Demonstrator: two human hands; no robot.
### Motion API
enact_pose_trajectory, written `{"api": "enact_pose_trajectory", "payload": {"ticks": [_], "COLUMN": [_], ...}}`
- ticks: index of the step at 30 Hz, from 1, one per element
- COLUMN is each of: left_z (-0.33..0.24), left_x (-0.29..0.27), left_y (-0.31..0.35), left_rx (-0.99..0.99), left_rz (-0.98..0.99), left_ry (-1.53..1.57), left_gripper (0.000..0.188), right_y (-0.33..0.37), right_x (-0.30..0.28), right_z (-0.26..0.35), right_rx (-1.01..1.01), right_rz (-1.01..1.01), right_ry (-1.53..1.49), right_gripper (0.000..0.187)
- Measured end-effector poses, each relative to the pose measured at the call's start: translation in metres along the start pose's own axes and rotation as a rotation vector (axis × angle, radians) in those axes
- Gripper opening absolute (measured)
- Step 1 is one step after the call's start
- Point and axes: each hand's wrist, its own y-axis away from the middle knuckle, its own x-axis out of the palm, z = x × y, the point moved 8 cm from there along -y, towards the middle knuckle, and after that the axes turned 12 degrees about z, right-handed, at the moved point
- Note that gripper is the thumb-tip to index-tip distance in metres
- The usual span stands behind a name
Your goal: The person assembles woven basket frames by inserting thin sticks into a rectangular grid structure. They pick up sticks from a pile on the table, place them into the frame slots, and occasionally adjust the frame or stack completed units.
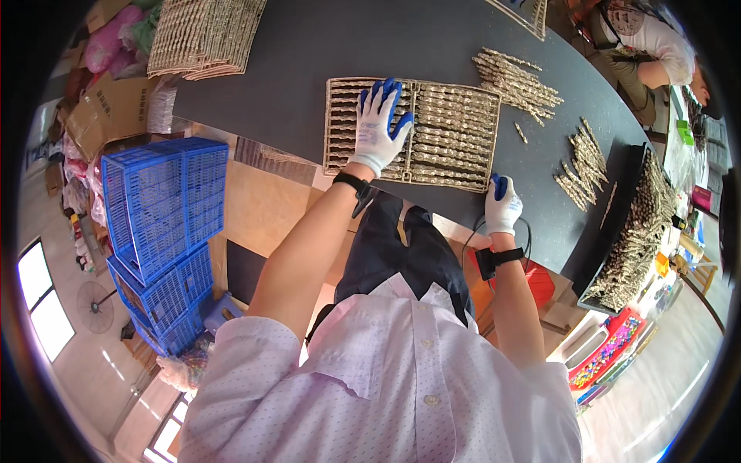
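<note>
A two-panel frame [454, 137] of pale gold rods lies flat on the dark table in front of me. Rows of beaded sticks fill both panels, more tightly in the right one. My left hand [378, 127], in a white glove with blue fingertips, rests open across the left panel, fingers pointing away from me. By the frame's near right corner is my right hand [503, 204], gloved alike, its fingers curled in. What it grips, if anything, is hidden. Loose beaded sticks [519, 83] lie beyond the frame's right side.
More sticks [583, 166] lie farther right, beside a black tray [590, 285] heaped with them. Stacked frames [204, 35] stand at the far left of the table [293, 46]. Blue crates [166, 197] are piled left of it. A co-worker [648, 46] is at the far right.
</note>
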Motion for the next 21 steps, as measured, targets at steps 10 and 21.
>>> {"api": "enact_pose_trajectory", "payload": {"ticks": [10, 21], "left_z": [0.093, 0.102], "left_x": [-0.046, -0.020], "left_y": [0.107, 0.133], "left_rx": [-0.589, -0.664], "left_rz": [-0.149, -0.008], "left_ry": [-0.115, -0.040], "left_gripper": [0.047, 0.055], "right_y": [-0.001, -0.003], "right_x": [-0.001, -0.001], "right_z": [-0.001, 0.000], "right_rx": [-0.006, 0.002], "right_rz": [-0.002, 0.013], "right_ry": [0.023, 0.052], "right_gripper": [0.017, 0.018]}}
